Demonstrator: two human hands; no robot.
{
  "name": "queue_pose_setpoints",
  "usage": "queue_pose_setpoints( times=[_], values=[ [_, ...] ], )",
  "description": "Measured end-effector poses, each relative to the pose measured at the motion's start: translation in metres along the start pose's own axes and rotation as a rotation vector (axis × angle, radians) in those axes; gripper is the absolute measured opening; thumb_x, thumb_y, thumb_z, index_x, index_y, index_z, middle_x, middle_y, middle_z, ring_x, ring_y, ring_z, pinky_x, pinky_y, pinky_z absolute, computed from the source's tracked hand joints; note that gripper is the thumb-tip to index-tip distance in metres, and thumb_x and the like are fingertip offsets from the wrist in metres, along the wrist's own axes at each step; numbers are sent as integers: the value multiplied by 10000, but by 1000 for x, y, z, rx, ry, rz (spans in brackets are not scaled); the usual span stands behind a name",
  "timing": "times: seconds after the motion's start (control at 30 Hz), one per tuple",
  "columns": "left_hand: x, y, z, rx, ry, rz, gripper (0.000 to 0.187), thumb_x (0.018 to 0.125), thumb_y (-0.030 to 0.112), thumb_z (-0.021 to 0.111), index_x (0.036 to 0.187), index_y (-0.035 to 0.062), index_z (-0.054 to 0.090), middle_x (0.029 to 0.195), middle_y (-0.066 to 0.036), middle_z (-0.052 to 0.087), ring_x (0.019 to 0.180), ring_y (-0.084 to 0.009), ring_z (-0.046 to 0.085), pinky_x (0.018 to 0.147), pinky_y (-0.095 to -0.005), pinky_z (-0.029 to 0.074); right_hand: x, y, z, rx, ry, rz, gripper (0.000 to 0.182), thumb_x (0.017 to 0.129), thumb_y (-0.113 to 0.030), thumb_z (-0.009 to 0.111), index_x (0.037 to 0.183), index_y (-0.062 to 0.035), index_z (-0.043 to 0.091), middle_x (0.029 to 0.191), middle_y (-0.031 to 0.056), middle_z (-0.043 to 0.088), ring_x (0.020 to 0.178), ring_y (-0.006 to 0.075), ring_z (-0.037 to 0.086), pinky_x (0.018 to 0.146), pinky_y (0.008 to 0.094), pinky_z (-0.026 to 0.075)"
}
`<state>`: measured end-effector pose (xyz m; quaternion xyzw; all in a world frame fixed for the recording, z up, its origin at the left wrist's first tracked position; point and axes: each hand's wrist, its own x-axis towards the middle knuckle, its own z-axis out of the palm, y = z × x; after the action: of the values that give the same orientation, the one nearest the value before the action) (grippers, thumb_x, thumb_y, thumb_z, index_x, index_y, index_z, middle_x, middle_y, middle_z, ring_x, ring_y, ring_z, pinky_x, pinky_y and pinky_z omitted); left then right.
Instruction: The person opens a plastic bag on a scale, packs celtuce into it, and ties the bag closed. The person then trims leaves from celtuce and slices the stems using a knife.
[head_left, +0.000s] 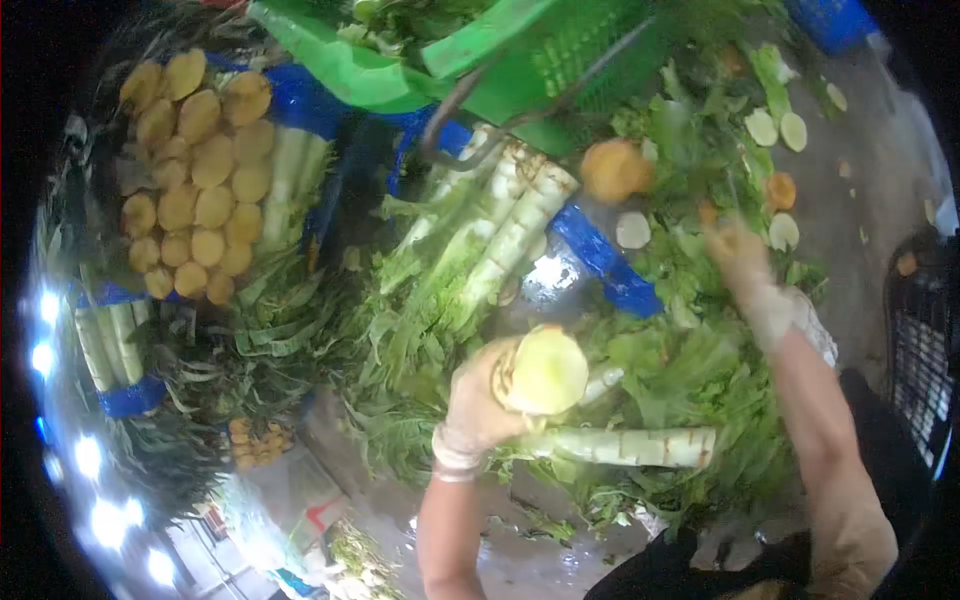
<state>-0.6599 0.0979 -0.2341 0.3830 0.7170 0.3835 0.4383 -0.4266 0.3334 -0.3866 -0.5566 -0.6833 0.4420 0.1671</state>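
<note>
My left hand, in a thin glove, is wrapped round a celtuce stem whose pale cut end faces up toward me. Just below it, another peeled-looking celtuce stem lies across loose leaves. Over the leaf heap on the right is my right hand, smeared by motion. Its fingers are too blurred to read, and I cannot make out whether it holds anything. Several celtuce stems with leafy tops lie together ahead of my left hand. Round cut slices are scattered near my right hand.
A green plastic crate with a metal hook stands at the top. Stacked celtuce bundles with brownish cut ends are at the left, bound in blue wrap. More blue wrap crosses the middle. A dark crate stands at right.
</note>
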Motion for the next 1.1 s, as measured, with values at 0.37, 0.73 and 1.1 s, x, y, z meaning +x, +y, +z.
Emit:
queue_pose_setpoints(
  times=[0.37, 0.73, 1.1],
  values=[
    [152, -53, 45, 891, 345, -240, 594, 696, 254, 772, 1187, 18, 534, 1179, -209, 556, 1090, -368, 546, 912, -462, 463, -34, -51, -48, 372, -131, 267, 331, 857, -223, 667, 1099, -29, 549, 620, -55, 461, 470, 50, 401, 416, 225, 331],
    [147, -87, 56, 1099, 351, 4, 557, 615, 256, 780, 1082, 30, 579, 1104, -237, 571, 920, -372, 616, 776, -415, 528, -72, -55, -16, 81, -277, -6, 377, 826, -334, 692, 1035, -32, 607, 610, 79, 577, 531, 161, 541, 523, 312, 447],
    [66, -14, 27, 578, 270, -54, 492, 624, 179, 800, 1047, 37, 591, 923, -121, 680, 837, -226, 668, 752, -322, 521, -94, -105, 26, 11, -496, -195, 187, 823, -220, 600, 872, -54, 529, 806, 162, 561, 736, 342, 564, 661, 408, 433]
  ],
)
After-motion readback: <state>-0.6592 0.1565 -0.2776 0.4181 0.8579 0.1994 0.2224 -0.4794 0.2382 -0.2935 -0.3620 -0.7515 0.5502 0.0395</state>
